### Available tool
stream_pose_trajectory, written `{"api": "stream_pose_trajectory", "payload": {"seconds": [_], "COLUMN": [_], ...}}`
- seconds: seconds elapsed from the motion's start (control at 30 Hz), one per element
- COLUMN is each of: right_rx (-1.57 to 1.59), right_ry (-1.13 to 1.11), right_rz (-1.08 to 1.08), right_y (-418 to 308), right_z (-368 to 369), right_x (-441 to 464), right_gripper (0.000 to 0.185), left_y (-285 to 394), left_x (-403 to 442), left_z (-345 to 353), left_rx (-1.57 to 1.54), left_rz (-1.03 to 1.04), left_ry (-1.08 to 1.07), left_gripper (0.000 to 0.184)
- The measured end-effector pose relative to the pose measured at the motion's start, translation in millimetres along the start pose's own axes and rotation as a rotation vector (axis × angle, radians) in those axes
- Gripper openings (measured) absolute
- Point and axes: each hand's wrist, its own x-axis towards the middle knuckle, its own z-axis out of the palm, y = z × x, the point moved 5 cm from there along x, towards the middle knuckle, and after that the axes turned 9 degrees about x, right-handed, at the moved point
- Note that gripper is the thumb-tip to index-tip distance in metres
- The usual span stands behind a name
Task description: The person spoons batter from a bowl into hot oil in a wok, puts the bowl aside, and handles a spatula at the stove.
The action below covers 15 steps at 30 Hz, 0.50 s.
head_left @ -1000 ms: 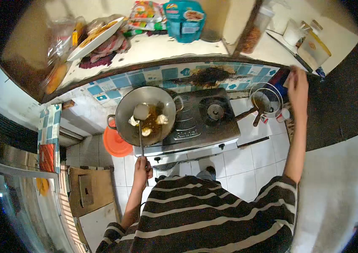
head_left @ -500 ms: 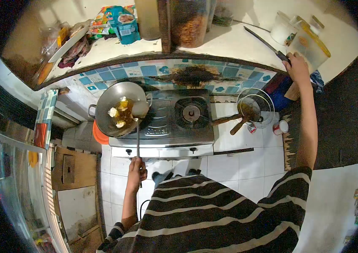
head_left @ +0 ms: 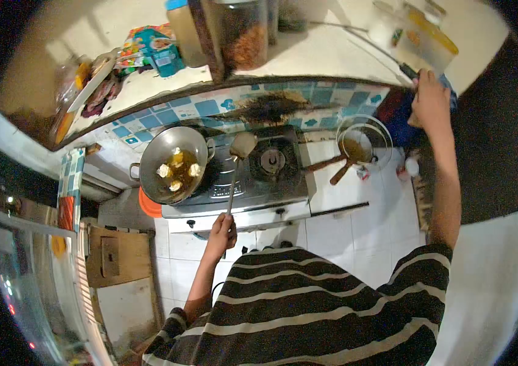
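Note:
My left hand [head_left: 223, 233] is closed around the handle of a metal spatula [head_left: 243, 145], whose flat blade is over the stove, right of the wok. Several pale pieces of food [head_left: 176, 157] sit in oil in the wok [head_left: 154, 151], on the stove's left side. At the right, my right hand [head_left: 431, 97] is closed on the black handle of a knife [head_left: 387, 53]; the blade points up and left over the shelf.
The stove's right burner [head_left: 272, 160] is bare. Right of it are a glass bowl [head_left: 381, 131], wooden-handled tools [head_left: 339, 173] and a can [head_left: 412, 166]. The shelf [head_left: 314, 61] above holds a jar [head_left: 248, 46], packets [head_left: 164, 53] and a lidded container [head_left: 432, 30].
My right hand has reached the shelf and closed on the knife handle, and the knife has shifted slightly. My left hand has moved the spatula out of the wok to the right.

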Motion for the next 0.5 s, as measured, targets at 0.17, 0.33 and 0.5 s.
{"api": "stream_pose_trajectory", "payload": {"seconds": [0.17,0.33,0.5], "right_rx": [0.543,0.63,1.314], "right_ry": [-0.065,-0.386,-0.487], "right_rz": [0.214,0.541,0.904], "right_y": [2.2,-12.7,-47.0], "right_z": [-58.8,-57.7,87.7], "right_x": [-93.9,-238.2,-321.8], "right_gripper": [0.032,0.03,0.036], "left_y": [-3.3,-38.7,-40.9], "left_x": [46.8,111.6,146.9], "left_z": [20.7,61.4,123.1], "left_rx": [0.111,0.278,0.339], "left_rz": [0.033,0.059,0.097], "left_ry": [-0.146,-0.202,-0.245], "left_gripper": [0.025,0.028,0.03]}}
